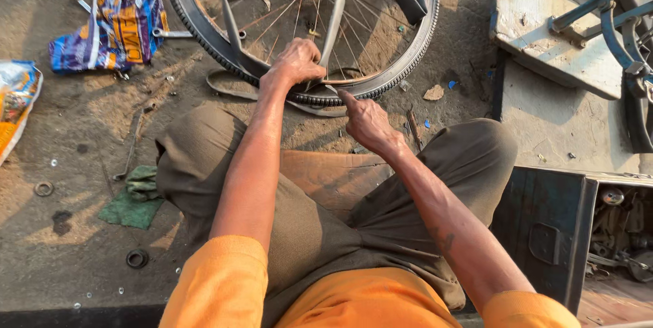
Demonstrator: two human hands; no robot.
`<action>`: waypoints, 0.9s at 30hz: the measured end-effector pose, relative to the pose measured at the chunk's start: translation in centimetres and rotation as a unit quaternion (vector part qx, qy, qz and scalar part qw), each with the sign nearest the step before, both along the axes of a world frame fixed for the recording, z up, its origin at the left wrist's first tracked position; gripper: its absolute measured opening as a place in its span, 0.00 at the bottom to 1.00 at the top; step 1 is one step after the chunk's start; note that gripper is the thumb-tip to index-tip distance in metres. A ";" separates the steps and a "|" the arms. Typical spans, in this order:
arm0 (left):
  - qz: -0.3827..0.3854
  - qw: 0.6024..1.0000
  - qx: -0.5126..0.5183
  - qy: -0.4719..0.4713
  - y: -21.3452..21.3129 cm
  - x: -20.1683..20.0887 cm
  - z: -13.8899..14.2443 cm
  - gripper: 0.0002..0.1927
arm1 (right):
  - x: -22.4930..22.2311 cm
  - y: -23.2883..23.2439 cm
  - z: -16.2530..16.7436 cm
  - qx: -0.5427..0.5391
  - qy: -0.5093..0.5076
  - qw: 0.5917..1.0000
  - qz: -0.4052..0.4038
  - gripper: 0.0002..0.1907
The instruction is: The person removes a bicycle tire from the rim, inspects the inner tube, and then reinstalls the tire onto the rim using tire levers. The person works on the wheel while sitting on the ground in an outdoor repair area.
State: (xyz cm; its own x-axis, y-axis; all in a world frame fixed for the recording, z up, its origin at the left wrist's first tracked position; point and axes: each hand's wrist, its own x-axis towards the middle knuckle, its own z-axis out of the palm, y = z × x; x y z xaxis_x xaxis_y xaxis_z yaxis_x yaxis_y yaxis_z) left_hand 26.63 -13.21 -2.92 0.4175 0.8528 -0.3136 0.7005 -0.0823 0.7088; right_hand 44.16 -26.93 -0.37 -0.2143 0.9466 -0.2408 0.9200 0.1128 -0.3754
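A bicycle wheel (408, 62) with a black tyre, thin spokes and part of the frame stands on the dirt ground in front of me. My left hand (298, 62) is closed over the tyre and rim at the wheel's lower edge. My right hand (367, 122) is just to the right of it, index finger stretched out and touching the tyre, the other fingers curled. A loose rubber strip (228, 86) curls on the ground under the wheel. I sit low, knees apart, in olive trousers and orange sleeves.
A blue-orange plastic bag (112, 18) lies at upper left with a spanner (78, 0) beside it. A green rag (132, 199) and washers (137, 258) lie at left. An open dark metal toolbox (544, 226) stands at right. A concrete slab (544, 28) and another bicycle (629, 49) are at upper right.
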 end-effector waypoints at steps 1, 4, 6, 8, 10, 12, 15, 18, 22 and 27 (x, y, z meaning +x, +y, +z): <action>-0.001 1.000 0.004 0.000 -0.1 0.1 -0.1 0.09 | -0.4 0.1 0.1 -0.018 0.001 1.000 -0.006 0.40; 0.010 0.989 0.136 -0.054 -0.2 0.1 -0.4 0.12 | -1.0 0.7 -0.1 0.019 -0.017 1.000 0.011 0.37; 0.022 0.985 0.159 -0.061 -0.2 -0.1 -0.7 0.15 | -1.3 1.5 0.1 -0.040 -0.089 0.994 0.041 0.37; 0.014 0.990 0.132 -0.040 -0.2 -0.3 -1.0 0.15 | -1.6 2.8 0.4 -0.062 -0.166 0.979 0.102 0.27; -0.020 0.998 0.051 0.010 -0.2 -0.4 -1.2 0.13 | -1.9 4.8 1.0 -0.046 -0.241 0.951 0.188 0.13; -0.027 0.999 0.044 -0.010 -0.3 -0.2 -1.3 0.12 | -2.3 7.1 1.8 -0.085 -0.248 0.940 0.220 0.12; -0.021 0.979 0.195 -0.058 0.0 -0.1 -0.7 0.13 | -3.0 9.7 3.0 -0.144 -0.270 0.923 0.232 0.14; 0.062 0.993 0.094 -0.020 0.3 -0.9 0.5 0.10 | -3.3 11.1 3.4 -0.146 -0.307 0.908 0.246 0.17; 0.493 0.817 0.249 -0.163 -0.9 -4.3 -0.1 0.16 | -3.3 12.8 2.4 -0.130 -0.296 0.909 0.264 0.17; 0.713 0.644 -0.051 -0.272 -2.9 -7.0 -5.8 0.32 | -4.3 14.3 0.1 -0.125 -0.250 0.927 0.251 0.18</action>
State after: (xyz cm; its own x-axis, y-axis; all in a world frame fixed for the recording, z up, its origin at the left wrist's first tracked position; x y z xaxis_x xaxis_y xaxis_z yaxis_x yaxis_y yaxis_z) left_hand 19.68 -16.15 -8.74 -0.6953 0.4776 -0.5371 -0.3428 0.4364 0.8319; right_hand 39.87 -12.65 -0.28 -0.4144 0.6593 -0.6274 0.8415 0.5401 0.0118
